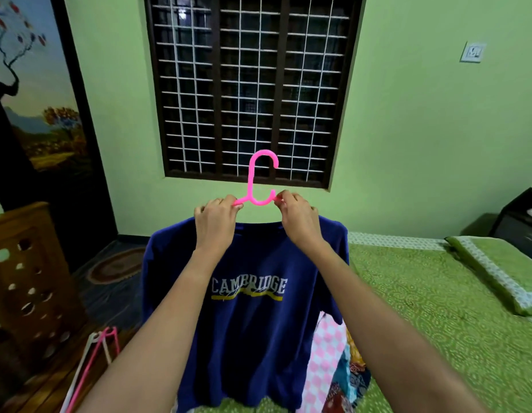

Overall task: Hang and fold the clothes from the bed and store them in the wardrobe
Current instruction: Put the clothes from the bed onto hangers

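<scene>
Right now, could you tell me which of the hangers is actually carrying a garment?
The pink hanger held up by both hands, with the blue Cambridge T-shirt on it; the spare hangers at lower left are bare.

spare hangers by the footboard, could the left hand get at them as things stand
Probably not yet: the left hand is up gripping the pink hanger that carries the blue t-shirt. The spare hangers lie low on that side with nothing over them, but the hand must let go first.

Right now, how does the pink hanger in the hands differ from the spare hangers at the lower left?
The pink hanger is held upright by the left hand and right hand and carries the blue T-shirt. The spare hangers lie slanted, bare and untouched. One spare is white. Both include pink plastic.
</scene>
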The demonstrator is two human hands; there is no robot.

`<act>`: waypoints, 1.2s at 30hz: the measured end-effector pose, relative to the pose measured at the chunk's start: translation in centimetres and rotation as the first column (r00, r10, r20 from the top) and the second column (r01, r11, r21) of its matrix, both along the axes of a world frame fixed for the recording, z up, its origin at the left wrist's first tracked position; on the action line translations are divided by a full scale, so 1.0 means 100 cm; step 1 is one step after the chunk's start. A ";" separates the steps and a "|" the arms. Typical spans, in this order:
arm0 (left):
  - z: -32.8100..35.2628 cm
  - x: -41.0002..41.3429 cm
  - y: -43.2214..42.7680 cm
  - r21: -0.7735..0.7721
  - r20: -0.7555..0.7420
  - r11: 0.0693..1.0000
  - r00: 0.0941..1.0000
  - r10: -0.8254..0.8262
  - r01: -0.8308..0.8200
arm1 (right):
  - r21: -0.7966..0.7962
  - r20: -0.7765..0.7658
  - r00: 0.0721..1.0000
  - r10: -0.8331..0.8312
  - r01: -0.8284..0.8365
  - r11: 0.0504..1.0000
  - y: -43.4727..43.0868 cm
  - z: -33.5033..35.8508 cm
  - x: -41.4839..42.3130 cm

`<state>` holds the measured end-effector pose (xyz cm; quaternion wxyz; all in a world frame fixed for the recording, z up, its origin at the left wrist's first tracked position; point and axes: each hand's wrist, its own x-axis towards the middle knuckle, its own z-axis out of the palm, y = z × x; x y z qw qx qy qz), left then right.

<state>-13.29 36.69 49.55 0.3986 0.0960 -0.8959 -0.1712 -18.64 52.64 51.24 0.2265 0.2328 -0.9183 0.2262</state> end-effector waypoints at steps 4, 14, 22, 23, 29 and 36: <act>-0.002 0.019 0.001 0.080 -0.056 0.993 0.995 -0.088 0.092 | -0.092 -0.003 0.998 -0.061 0.061 0.994 -0.005 -0.004 0.022; -0.003 0.078 0.042 0.090 -0.189 0.982 0.971 -0.146 0.165 | -0.189 0.029 0.995 -0.096 0.099 0.977 0.040 0.002 0.096; -0.002 0.168 0.111 0.092 -0.265 0.966 0.941 -0.210 0.242 | -0.249 0.000 0.994 -0.106 0.103 0.963 0.112 0.004 0.187; -0.004 0.180 0.122 0.086 -0.265 0.966 0.940 -0.214 0.244 | -0.258 0.000 0.994 -0.106 0.102 0.961 0.123 0.003 0.200; -0.018 0.271 0.209 0.055 -0.279 0.954 0.922 -0.267 0.293 | -0.277 -0.032 0.989 -0.143 0.129 0.952 0.215 -0.006 0.303; -0.018 0.347 0.308 0.032 -0.282 0.918 0.885 -0.371 0.395 | -0.311 -0.027 0.965 -0.262 0.241 0.919 0.316 -0.009 0.395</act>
